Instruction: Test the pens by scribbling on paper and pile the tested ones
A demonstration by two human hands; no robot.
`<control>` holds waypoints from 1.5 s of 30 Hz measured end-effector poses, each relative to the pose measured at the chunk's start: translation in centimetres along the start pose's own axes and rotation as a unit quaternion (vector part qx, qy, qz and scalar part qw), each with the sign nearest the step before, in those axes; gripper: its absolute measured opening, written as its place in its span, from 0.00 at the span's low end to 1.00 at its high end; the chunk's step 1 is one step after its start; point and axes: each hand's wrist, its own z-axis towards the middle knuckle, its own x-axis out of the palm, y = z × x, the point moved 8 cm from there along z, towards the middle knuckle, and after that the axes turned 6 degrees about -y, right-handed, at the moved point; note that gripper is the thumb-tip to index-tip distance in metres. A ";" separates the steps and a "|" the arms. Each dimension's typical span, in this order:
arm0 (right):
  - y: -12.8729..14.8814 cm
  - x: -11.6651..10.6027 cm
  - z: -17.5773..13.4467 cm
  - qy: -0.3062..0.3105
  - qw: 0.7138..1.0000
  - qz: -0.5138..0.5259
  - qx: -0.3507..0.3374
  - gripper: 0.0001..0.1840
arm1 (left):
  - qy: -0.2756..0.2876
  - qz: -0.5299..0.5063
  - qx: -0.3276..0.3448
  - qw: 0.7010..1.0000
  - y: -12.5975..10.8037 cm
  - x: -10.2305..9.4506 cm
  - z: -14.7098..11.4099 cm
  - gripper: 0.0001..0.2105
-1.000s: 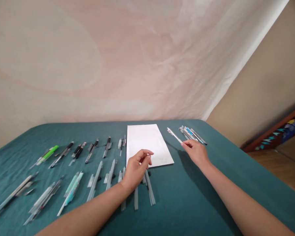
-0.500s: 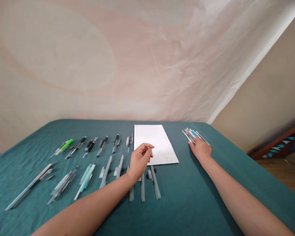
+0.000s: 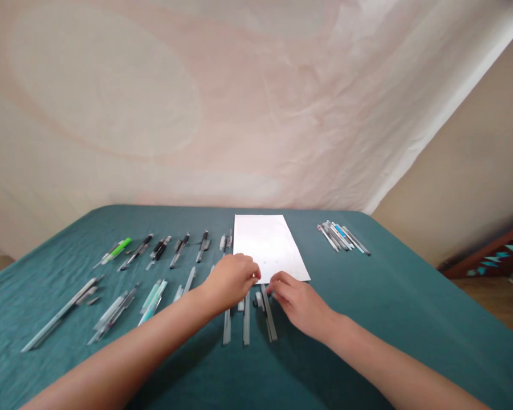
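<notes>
Green table; white paper on it. Left hand and right hand curled narrow at paper's near edge; contents cannot tell. Clear tube lies near–far, just left of right hand, the closer one.

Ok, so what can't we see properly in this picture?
In the head view:
- White rectangular paper sheet: near-left corner hidden by the left hand.
- Long straight translucent pieces: partly hidden by the left hand and forearm.
- Right hand: too blurred to tell whether its fingers hold anything.
- Brown board with teal shapes: cut off by the right edge.
</notes>
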 end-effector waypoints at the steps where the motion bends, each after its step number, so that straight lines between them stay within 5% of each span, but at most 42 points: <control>1: 0.4 0.4 0.1 0.011 1.000 -0.001 -0.016 0.15 | 0.014 0.052 0.012 0.998 -0.4 0.2 -0.6 0.07; 7: 0.6 1.4 0.9 0.064 0.996 -0.036 -0.054 0.18 | 0.056 0.197 0.023 0.978 -1.9 1.4 -2.5 0.06; 20: -0.7 -0.2 -1.7 0.059 0.996 -0.059 -0.041 0.13 | 0.082 0.169 0.045 0.981 -2.9 4.7 -2.2 0.04; 28: -2.3 -1.4 -2.9 0.021 0.976 -0.182 0.121 0.11 | 0.032 0.208 0.041 0.977 -2.9 3.9 -0.6 0.09; 35: -2.5 -0.4 -3.3 0.069 0.965 -0.217 0.130 0.09 | 0.069 0.236 0.084 0.966 -2.1 6.1 0.2 0.04; 45: -3.9 -0.7 -4.1 0.112 0.969 -0.163 0.151 0.04 | 0.055 0.241 0.049 0.968 -1.4 3.5 -0.6 0.05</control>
